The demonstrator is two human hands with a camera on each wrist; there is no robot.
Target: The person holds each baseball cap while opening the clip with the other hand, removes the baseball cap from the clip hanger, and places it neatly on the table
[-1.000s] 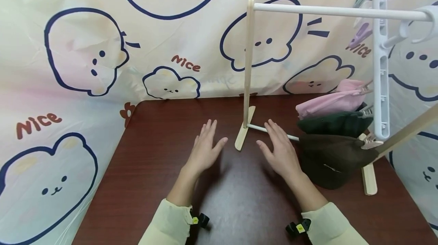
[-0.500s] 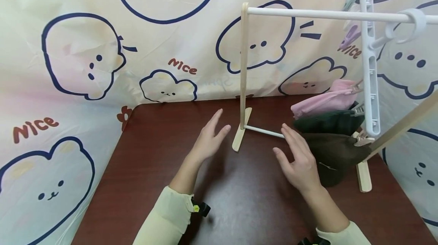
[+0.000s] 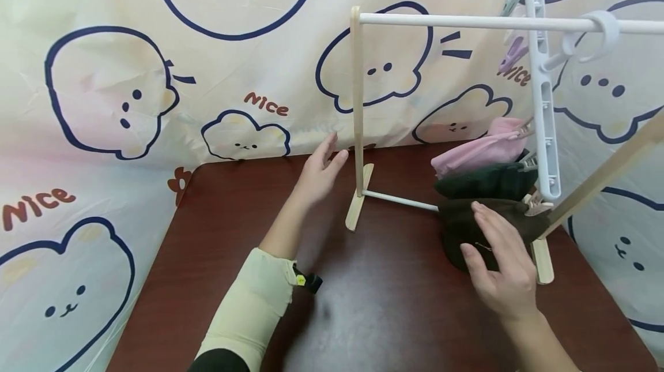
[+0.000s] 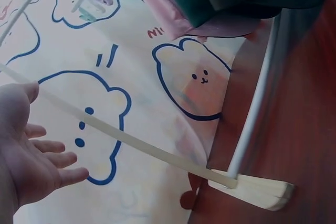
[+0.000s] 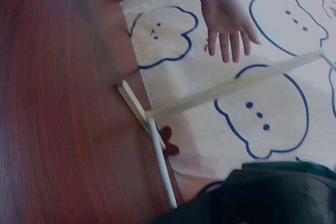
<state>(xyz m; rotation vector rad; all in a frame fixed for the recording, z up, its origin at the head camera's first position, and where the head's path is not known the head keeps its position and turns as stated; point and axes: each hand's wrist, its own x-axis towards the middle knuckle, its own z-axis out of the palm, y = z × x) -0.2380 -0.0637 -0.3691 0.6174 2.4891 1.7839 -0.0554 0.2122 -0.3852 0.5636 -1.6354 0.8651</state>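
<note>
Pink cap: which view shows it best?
Head view: pink cap within frame, only partly behind the green cap. Left wrist crops it at the top edge; right wrist doesn't show it.

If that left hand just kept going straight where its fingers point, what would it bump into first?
Probably the pale wooden post of the rack. Depth is hard to judge, though, so the left hand might slip past it and meet the printed sheet behind.
</note>
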